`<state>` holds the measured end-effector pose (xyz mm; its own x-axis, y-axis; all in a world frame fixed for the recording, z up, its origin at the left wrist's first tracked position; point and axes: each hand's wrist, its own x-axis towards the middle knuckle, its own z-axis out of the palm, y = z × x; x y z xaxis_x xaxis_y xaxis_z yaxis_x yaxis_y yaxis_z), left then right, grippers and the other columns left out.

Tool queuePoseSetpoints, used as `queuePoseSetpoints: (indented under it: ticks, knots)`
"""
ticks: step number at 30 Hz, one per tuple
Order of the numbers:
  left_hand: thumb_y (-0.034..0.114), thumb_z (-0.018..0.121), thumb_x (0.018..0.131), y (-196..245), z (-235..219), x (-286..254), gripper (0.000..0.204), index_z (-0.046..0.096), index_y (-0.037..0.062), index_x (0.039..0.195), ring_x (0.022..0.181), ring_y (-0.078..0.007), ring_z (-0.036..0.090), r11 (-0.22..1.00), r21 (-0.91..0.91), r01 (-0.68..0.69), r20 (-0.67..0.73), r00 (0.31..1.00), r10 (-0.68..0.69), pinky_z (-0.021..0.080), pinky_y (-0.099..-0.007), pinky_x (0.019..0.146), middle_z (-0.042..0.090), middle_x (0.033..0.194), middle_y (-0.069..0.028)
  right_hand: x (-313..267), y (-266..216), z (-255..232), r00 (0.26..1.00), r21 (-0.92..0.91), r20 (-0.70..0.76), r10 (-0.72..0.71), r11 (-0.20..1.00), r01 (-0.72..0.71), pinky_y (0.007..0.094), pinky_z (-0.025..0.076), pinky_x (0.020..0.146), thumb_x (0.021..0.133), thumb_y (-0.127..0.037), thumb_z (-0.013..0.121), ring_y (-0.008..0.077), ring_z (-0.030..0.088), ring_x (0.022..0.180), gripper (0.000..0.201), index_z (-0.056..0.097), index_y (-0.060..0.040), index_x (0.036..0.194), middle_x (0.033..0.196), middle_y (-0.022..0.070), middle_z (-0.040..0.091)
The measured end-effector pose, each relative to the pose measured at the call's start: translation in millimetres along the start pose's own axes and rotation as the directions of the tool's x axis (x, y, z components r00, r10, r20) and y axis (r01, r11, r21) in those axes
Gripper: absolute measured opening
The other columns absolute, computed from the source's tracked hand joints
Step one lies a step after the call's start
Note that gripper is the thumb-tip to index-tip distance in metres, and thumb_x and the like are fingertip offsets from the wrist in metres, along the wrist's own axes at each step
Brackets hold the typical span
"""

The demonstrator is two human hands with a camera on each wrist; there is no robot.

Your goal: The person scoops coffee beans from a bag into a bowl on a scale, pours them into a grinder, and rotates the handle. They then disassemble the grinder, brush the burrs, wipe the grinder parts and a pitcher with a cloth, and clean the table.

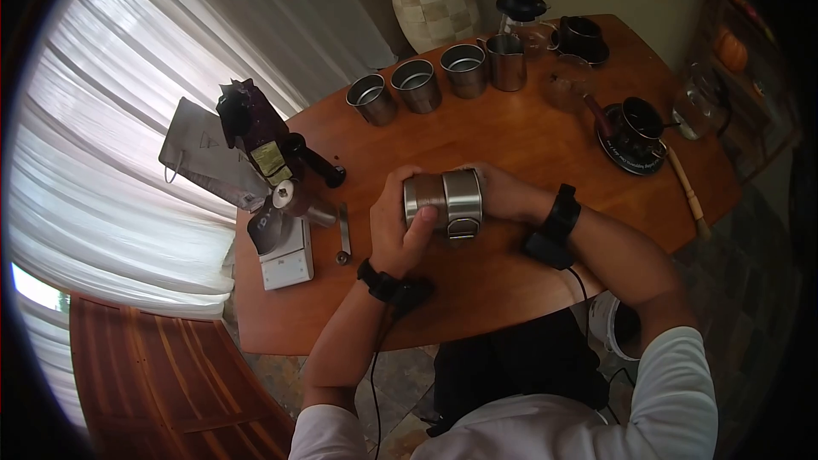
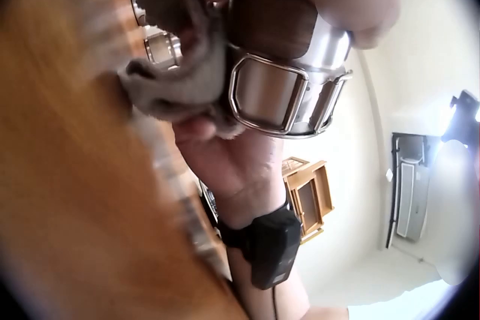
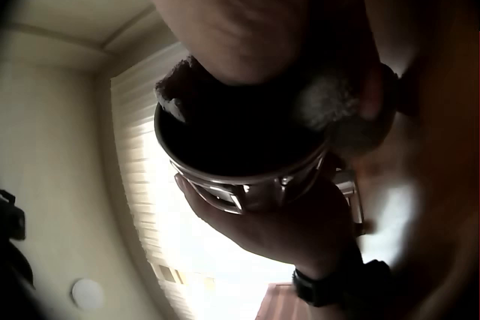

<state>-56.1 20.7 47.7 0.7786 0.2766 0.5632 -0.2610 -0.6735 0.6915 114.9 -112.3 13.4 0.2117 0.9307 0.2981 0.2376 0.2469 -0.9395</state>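
At the near middle of the desk (image 1: 511, 145) I hold a steel cup (image 1: 445, 202) on its side, just above the wood, mouth toward my right. My left hand (image 1: 400, 230) is wrapped round the closed end, thumb lying across the wall; in the left wrist view the folding wire handle (image 2: 270, 99) hangs on the underside, clear of my fingers. My right hand (image 1: 503, 192) is at the mouth with its fingers curled around a grey cloth (image 2: 180, 57), part of which is pushed inside the cup; the right wrist view shows the dark interior and a fold of cloth over the rim (image 3: 176, 91). Both wrists are bent inward, forearms meeting in a shallow V over the desk edge. Risks, as I judge them: the polished wall could turn or slip in my left grip if the right hand twists hard, since only the thumb and fingers restrain it; the loose handle could swing and pinch a finger; a dropped cup would roll toward the four cups (image 1: 417, 83) in the row beyond, or left to the scale (image 1: 285, 260) and the coffee bag (image 1: 256, 132). The cup and saucer (image 1: 635, 132) at right stand well apart.
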Motion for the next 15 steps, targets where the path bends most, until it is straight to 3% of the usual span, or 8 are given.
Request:
queuePoseSetpoints:
  ticks: [2,3,5,6,8,9,11,15]
  knots:
    - [0.043,0.048,0.108,-1.9,1.8,1.8,0.048,0.057,0.0025,0.131,0.097,-0.0214,0.066,1.000,-0.001,-0.001,-0.008,1.000,0.001,0.051,-0.0343,0.091,0.067,0.112,-0.0103,-2.1,-10.0,4.0,0.909,0.262,0.007,0.417,0.876,-0.404,0.0370,0.057,0.078,0.098,-0.005,0.058,0.0173,0.072,0.091,0.017,0.069,-0.0030,0.110,0.097,0.0067,0.075]
    - [0.043,0.048,0.108,-7.0,7.0,2.5,0.048,0.057,0.0025,0.131,0.097,-0.0214,0.066,1.000,-0.002,-0.003,-0.009,1.000,0.003,0.051,-0.0343,0.091,0.067,0.112,-0.0103,-1.8,-4.4,4.7,0.909,0.260,0.007,0.417,0.877,-0.404,0.0370,0.057,0.078,0.098,-0.005,0.058,0.0173,0.072,0.091,0.017,0.069,-0.0030,0.110,0.097,0.0067,0.075]
    - [0.046,0.049,0.108,-19.8,18.7,3.6,0.049,0.056,0.0036,0.131,0.090,-0.0202,0.065,0.957,-0.237,0.167,-0.155,0.966,-0.207,0.053,-0.0315,0.075,0.064,0.111,-0.0094,1.6,11.5,6.4,0.955,-0.087,-0.293,-0.049,0.996,0.025,0.0378,0.057,0.076,0.093,-0.001,0.061,0.0221,0.073,0.091,0.027,0.065,-0.0054,0.119,0.097,0.0085,0.074]
    - [0.046,0.049,0.108,-17.2,15.6,4.5,0.049,0.056,0.0036,0.131,0.090,-0.0202,0.065,0.957,-0.235,0.168,-0.157,0.965,-0.208,0.053,-0.0315,0.075,0.064,0.111,-0.0094,1.2,4.6,6.2,0.956,-0.085,-0.291,-0.049,0.996,0.025,0.0378,0.057,0.076,0.093,-0.001,0.061,0.0221,0.073,0.091,0.027,0.065,-0.0054,0.119,0.097,0.0085,0.074]
    - [0.046,0.045,0.109,-9.8,5.8,6.2,0.048,0.058,0.0039,0.128,0.085,-0.0125,0.061,0.776,-0.362,0.516,0.091,0.848,-0.522,0.049,-0.0256,0.062,0.063,0.103,-0.0065,-2.5,-20.4,5.0,0.872,-0.638,-0.217,-0.439,0.740,0.213,0.0408,0.057,0.075,0.087,0.002,0.065,0.0308,0.073,0.091,0.039,0.063,-0.0077,0.124,0.101,0.0114,0.073]
    - [0.046,0.045,0.109,-14.5,3.8,4.9,0.048,0.058,0.0039,0.128,0.085,-0.0125,0.061,0.776,-0.361,0.517,0.092,0.848,-0.522,0.049,-0.0256,0.062,0.063,0.103,-0.0065,-3.9,-23.9,4.4,0.872,-0.638,-0.218,-0.438,0.740,0.213,0.0408,0.057,0.075,0.087,0.002,0.065,0.0308,0.073,0.091,0.039,0.063,-0.0077,0.124,0.101,0.0114,0.073]
    - [0.046,0.041,0.110,-27.2,1.5,1.4,0.049,0.061,0.0033,0.123,0.079,-0.0063,0.057,0.585,-0.392,0.710,0.334,0.702,-0.629,0.041,-0.0219,0.052,0.061,0.092,-0.0038,-5.9,-27.9,3.1,0.900,-0.679,-0.134,-0.415,0.700,0.222,0.0404,0.059,0.082,0.085,-0.001,0.071,0.0375,0.072,0.100,0.045,0.064,-0.0099,0.129,0.113,0.0158,0.072]
    - [0.043,0.042,0.110,-20.7,0.5,0.5,0.047,0.062,0.0008,0.119,0.079,-0.0107,0.060,0.711,-0.281,0.645,0.270,0.764,-0.587,0.046,-0.0258,0.059,0.063,0.088,-0.0029,-3.9,-31.3,6.4,0.889,-0.626,-0.166,-0.427,0.742,0.240,0.0392,0.059,0.083,0.087,-0.002,0.071,0.0344,0.073,0.100,0.040,0.065,-0.0085,0.125,0.111,0.0154,0.074]
